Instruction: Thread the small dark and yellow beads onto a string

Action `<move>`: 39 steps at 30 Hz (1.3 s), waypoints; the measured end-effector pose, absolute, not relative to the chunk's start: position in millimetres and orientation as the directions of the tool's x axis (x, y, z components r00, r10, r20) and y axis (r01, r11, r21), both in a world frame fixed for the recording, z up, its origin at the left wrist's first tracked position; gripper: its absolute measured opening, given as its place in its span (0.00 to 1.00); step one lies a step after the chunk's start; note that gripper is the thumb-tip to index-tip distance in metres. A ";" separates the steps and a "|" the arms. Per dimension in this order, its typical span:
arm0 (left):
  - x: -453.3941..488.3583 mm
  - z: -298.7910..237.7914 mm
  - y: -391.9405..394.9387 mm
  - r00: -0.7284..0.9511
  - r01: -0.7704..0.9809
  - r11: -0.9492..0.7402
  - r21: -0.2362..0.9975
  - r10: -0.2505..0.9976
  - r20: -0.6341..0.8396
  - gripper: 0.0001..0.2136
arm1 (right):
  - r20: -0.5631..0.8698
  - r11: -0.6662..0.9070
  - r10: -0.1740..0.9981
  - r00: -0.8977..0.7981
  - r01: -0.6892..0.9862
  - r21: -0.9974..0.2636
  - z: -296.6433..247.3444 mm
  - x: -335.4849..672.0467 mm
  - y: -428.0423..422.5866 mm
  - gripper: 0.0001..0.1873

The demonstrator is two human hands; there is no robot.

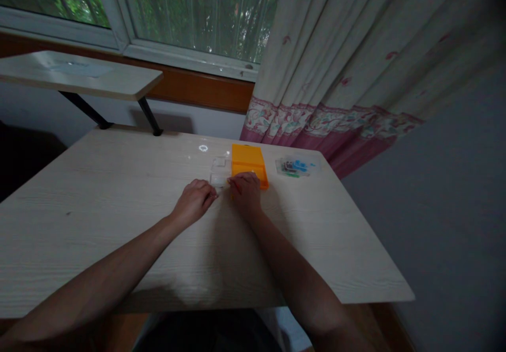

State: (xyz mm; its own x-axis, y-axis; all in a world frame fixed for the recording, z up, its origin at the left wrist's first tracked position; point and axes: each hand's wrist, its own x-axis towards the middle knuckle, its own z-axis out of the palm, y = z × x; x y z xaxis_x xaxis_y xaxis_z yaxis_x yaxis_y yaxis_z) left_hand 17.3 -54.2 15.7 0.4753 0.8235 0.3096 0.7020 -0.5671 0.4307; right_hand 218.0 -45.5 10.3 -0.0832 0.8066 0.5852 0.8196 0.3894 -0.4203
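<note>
My left hand point(193, 200) is at the near left corner of a clear plastic box point(219, 179), fingers bent together in a pinch. Something small and pale may be between the fingertips, too small to name. With closed fingers my right hand point(247, 194) grips a thin red stick-like tool point(236, 185), its tip pointing left toward the clear box. That hand covers the near left part of an open orange-yellow plastic case point(248, 154), whose lid lies back toward the window. What lies inside the case is mostly hidden.
A clear tray point(281, 166) holding blue, green and dark small pieces lies right of the case. The pale wooden table point(130, 183) carries a raised shelf point(90, 78) at the back left. A curtain point(316, 78) hangs behind the right edge, beside a window point(197, 15).
</note>
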 end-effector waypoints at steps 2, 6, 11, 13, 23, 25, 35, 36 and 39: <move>17.6 15.7 -54.5 0.468 0.699 -0.566 0.437 0.824 0.319 0.09 | 0.591 0.397 0.802 -0.089 0.818 -0.417 9.6 218.2 -45.1 0.09; 17.4 15.2 -53.2 0.431 0.664 -0.561 0.495 0.827 0.360 0.11 | 0.601 0.413 0.793 -0.099 0.813 -0.410 8.8 218.7 -44.6 0.09; 18.2 13.5 -48.9 0.330 0.558 -0.507 0.657 0.862 0.384 0.14 | 0.632 0.490 0.756 -0.170 0.786 -0.376 14.3 216.4 -50.6 0.09; 19.5 12.2 -48.0 0.279 0.485 -0.449 0.750 0.893 0.354 0.15 | 0.641 0.545 0.730 -0.236 0.767 -0.339 17.5 214.4 -54.7 0.09; 23.1 5.0 -48.0 0.229 0.292 -0.292 0.911 0.946 0.229 0.17 | 0.700 0.665 0.628 -0.340 0.702 -0.256 25.3 205.2 -65.2 0.07; 23.6 8.0 -49.8 0.234 0.294 -0.290 0.911 0.946 0.226 0.18 | 0.713 0.674 0.615 -0.336 0.693 -0.255 24.5 204.9 -64.5 0.07; 24.2 8.9 -50.7 0.218 0.289 -0.275 0.917 0.952 0.217 0.19 | 0.659 0.669 0.646 -0.385 0.701 -0.247 24.3 203.8 -65.5 0.07; 24.1 8.9 -50.7 0.223 0.294 -0.272 0.916 0.952 0.211 0.19 | 0.661 0.672 0.643 -0.388 0.700 -0.243 24.2 203.7 -65.7 0.07; 24.3 10.0 -50.8 0.235 0.299 -0.269 0.916 0.951 0.203 0.20 | 0.646 0.670 0.650 -0.400 0.702 -0.241 22.6 203.8 -65.6 0.08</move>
